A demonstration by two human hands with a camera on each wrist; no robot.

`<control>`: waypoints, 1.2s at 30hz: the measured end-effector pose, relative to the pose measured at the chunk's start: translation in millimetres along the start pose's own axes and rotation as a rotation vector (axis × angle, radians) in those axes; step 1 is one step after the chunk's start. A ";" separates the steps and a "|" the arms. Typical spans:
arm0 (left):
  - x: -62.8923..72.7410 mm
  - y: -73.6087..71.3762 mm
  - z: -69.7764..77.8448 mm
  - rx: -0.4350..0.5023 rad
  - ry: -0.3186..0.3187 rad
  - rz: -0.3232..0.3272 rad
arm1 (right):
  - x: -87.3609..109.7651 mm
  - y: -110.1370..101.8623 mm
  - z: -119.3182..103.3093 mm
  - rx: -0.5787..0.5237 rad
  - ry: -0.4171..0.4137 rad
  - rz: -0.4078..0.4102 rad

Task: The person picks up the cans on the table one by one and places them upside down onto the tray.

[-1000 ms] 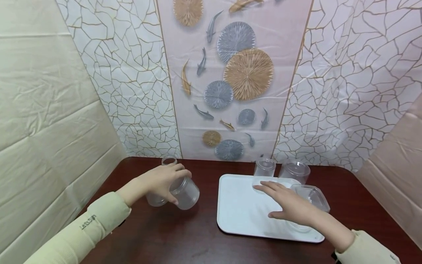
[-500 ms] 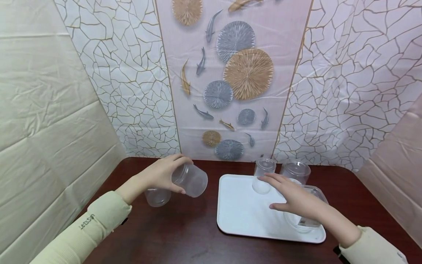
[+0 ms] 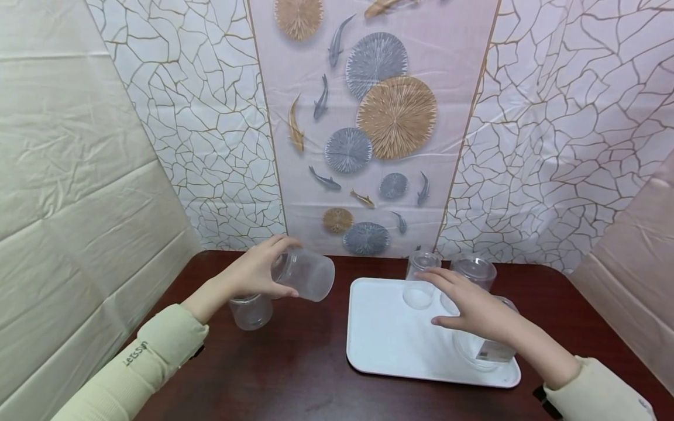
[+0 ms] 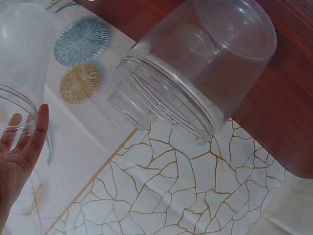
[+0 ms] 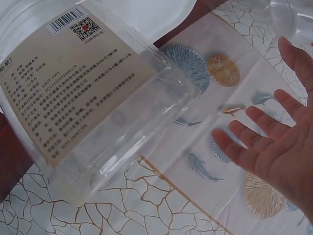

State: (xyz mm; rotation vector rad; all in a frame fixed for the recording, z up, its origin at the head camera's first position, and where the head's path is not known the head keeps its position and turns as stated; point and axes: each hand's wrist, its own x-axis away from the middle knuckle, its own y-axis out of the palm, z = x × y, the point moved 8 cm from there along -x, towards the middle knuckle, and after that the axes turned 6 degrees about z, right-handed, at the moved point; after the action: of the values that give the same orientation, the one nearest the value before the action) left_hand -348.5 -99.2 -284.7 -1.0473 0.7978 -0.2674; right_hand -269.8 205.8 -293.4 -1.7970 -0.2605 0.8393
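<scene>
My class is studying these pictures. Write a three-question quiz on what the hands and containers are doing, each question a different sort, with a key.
1. True or false: the clear jar in the left hand's grip is tilted.

2. The right hand's grip holds: A) a spoon; B) a lid; C) nothing.

3. Fill the gap: in the right wrist view, the labelled container shows a barcode and a ____.

Key: 1. True. 2. C. 3. QR code.
</scene>
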 end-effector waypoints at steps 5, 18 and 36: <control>0.0 -5.0 -2.0 0.062 -0.033 0.042 | -2.0 -0.7 2.1 0.001 0.026 0.007; 0.2 -19.2 -3.4 0.097 -0.082 0.245 | -11.8 -11.4 9.2 -0.144 0.117 0.057; -1.6 -26.7 -4.0 0.297 -0.256 0.345 | -17.3 -18.7 20.9 -0.307 0.247 0.143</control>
State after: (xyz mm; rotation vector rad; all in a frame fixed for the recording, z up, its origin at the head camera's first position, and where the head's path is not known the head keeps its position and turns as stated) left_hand -348.0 -114.3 -262.3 -0.6352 0.6687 0.0429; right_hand -292.0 219.1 -273.0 -2.2062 -0.1036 0.6933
